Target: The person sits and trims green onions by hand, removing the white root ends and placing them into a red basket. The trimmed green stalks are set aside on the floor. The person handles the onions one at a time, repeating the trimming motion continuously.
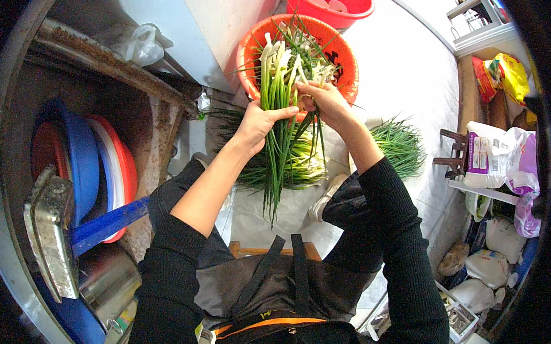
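My left hand (260, 124) is closed round a bunch of green onions (276, 79), white ends up and green leaves hanging down. At its right, my right hand (325, 103) pinches at the stalks near the white ends with thumb and forefinger; its other fingers are partly hidden. Both hands are over the near side of an orange-red plastic basin (351, 62), which holds loose green and pale trimmings. Below the hands, a pile of green onions (303, 166) lies on the floor. Another green pile (396, 146) lies to the right, beyond my right forearm.
A red tub (365, 9) stands behind the basin. Blue and red basins (83, 157), a metal tray (52, 232) and a metal pot (109, 280) are at the left. Plastic packages (491, 155) and white bags (487, 266) line the right side. A wooden stool (235, 250) shows beneath me.
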`<action>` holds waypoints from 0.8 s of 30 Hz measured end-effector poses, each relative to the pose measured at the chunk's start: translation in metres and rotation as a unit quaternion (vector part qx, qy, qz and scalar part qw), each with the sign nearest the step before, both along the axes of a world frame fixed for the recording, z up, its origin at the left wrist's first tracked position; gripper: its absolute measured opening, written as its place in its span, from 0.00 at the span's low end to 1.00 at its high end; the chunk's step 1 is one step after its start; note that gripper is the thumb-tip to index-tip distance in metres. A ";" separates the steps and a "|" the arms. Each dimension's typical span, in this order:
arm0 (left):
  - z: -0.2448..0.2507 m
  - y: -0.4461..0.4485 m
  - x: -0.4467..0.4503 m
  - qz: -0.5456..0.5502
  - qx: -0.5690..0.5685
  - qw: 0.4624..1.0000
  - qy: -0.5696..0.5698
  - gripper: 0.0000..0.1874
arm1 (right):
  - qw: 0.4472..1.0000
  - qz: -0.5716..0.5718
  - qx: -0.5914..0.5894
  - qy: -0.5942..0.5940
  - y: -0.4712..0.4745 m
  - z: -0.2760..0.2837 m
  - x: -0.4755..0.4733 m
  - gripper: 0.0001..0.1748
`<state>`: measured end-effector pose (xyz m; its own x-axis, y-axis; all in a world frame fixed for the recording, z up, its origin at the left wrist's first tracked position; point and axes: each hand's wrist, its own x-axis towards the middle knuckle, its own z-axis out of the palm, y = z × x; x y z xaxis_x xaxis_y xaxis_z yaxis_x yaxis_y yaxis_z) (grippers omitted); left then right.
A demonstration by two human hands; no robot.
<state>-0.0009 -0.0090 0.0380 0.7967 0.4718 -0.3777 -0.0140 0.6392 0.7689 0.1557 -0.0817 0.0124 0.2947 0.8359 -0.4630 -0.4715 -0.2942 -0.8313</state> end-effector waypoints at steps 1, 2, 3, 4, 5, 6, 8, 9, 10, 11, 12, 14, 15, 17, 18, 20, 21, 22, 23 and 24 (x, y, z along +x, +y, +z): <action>-0.004 0.002 -0.001 -0.009 -0.016 1.000 0.009 0.13 | 1.000 -0.013 -0.006 0.020 0.000 -0.002 0.007 0.09; -0.012 0.006 -0.003 -0.019 -0.032 0.999 0.019 0.13 | 0.999 -0.026 -0.013 0.040 0.000 -0.004 0.014 0.08; -0.013 0.007 -0.004 -0.029 -0.049 0.998 0.029 0.13 | 0.997 -0.040 -0.021 0.061 0.000 0.000 0.015 0.08; -0.015 0.008 -0.005 -0.020 -0.055 0.998 0.031 0.13 | 0.994 -0.084 -0.066 0.019 -0.002 0.009 0.013 0.08; -0.016 0.009 -0.007 -0.011 -0.061 0.998 0.032 0.12 | 0.994 -0.097 -0.052 0.024 -0.001 0.008 0.013 0.08; -0.014 0.008 -0.006 -0.003 -0.067 0.997 0.032 0.12 | 0.993 -0.112 -0.039 0.027 -0.002 0.006 0.014 0.08; -0.012 0.008 -0.005 -0.016 -0.066 0.997 0.030 0.12 | 0.992 -0.117 -0.013 0.042 -0.005 0.003 0.019 0.10; -0.011 0.008 -0.005 -0.020 -0.065 0.997 0.031 0.12 | 0.992 -0.111 -0.001 0.056 -0.004 0.005 0.016 0.10; -0.012 0.007 -0.005 -0.025 -0.057 0.998 0.027 0.12 | 0.992 -0.106 0.010 0.070 -0.004 0.008 0.013 0.11; -0.012 0.006 -0.005 -0.030 -0.049 0.998 0.023 0.12 | 0.991 -0.100 0.022 0.084 -0.002 0.010 0.009 0.12; -0.011 0.004 -0.004 -0.038 -0.040 0.998 0.019 0.12 | 0.994 -0.067 0.025 0.081 -0.001 0.006 0.006 0.12; -0.010 0.002 -0.002 -0.043 -0.037 0.998 0.021 0.11 | 0.998 -0.054 -0.010 0.038 -0.003 -0.001 0.001 0.12; -0.009 0.002 -0.002 -0.044 -0.035 0.998 0.024 0.11 | 0.998 -0.049 -0.021 0.024 -0.003 0.002 -0.004 0.12; -0.011 0.003 -0.003 -0.029 -0.029 0.999 0.026 0.10 | 0.998 -0.058 -0.014 -0.015 -0.002 0.004 -0.005 0.11; -0.011 0.003 -0.003 -0.022 -0.026 0.999 0.026 0.10 | 0.997 -0.058 -0.018 -0.045 -0.001 0.007 -0.002 0.10; -0.009 0.005 -0.004 -0.023 -0.029 0.999 0.029 0.08 | 0.993 -0.073 -0.038 -0.084 0.001 0.011 0.001 0.08; -0.009 0.006 -0.005 -0.024 -0.030 0.999 0.030 0.08 | 0.992 -0.090 -0.028 -0.088 0.000 0.010 0.005 0.08; -0.009 0.006 -0.005 -0.032 -0.027 0.998 0.039 0.09 | 0.988 -0.115 -0.021 -0.099 -0.002 0.006 0.013 0.08; -0.009 0.006 -0.005 -0.037 -0.020 0.998 0.041 0.09 | 0.984 -0.141 -0.014 -0.110 -0.004 -0.001 0.022 0.08; -0.008 0.006 -0.006 -0.042 -0.012 0.998 0.044 0.09 | 0.980 -0.179 -0.001 -0.090 -0.005 -0.012 0.035 0.06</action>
